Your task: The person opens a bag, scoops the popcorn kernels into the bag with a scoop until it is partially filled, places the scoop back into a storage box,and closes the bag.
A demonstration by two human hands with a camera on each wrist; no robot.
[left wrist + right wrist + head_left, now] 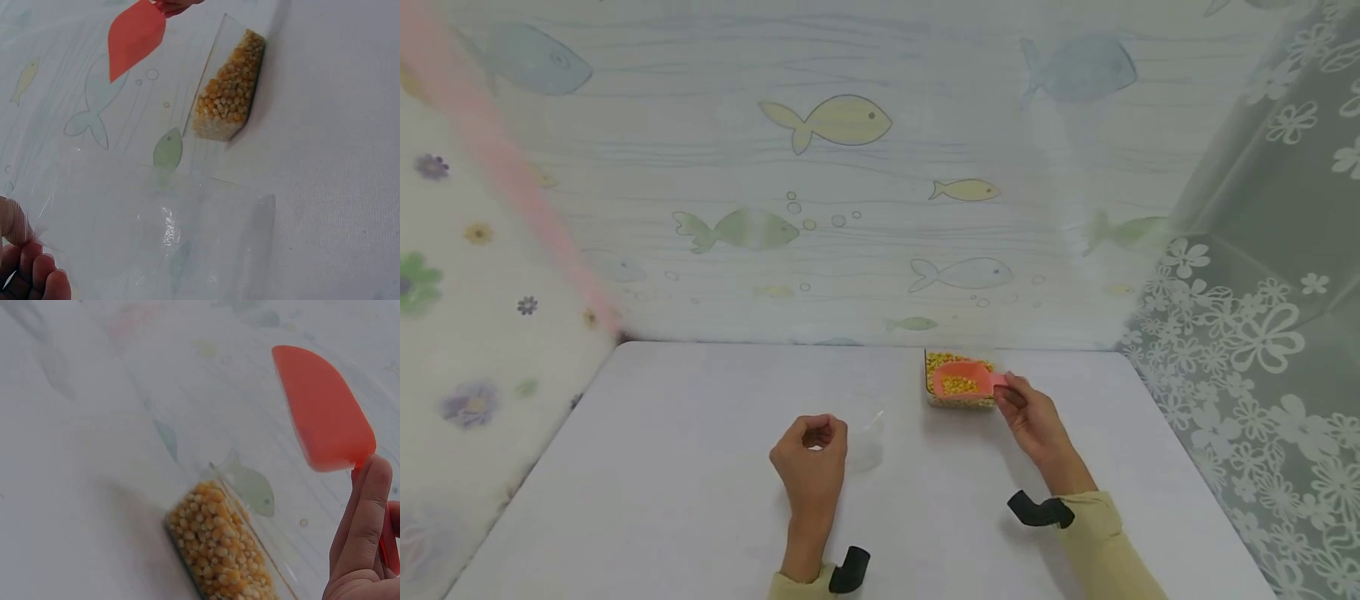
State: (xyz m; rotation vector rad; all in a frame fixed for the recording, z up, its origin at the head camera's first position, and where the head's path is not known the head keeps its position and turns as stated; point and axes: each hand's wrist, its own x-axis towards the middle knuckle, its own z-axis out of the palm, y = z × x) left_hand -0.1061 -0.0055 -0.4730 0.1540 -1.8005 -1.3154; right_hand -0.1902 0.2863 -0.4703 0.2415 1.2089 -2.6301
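Note:
A red plastic scoop [946, 377] carries yellow corn kernels [958, 385], and my right hand [1033, 421] grips it by the handle. In the head view the scoop overlaps a clear box [961, 402] of corn; both wrist views show the scoop [328, 412] raised above the box [219, 544]. My left hand [812, 458] pinches the edge of a clear plastic bag [867, 442] between thumb and fingertips. The bag [237, 237] hangs to the right of that hand, and I see no kernels in it.
The white tabletop [685, 467] carries the box near its back edge. Behind it stands a wall covering [850, 50] printed with fish. Flowered sheets flank the table on the left [475, 333] and right [1262, 375]. A black band piece [1037, 508] sits on each wrist.

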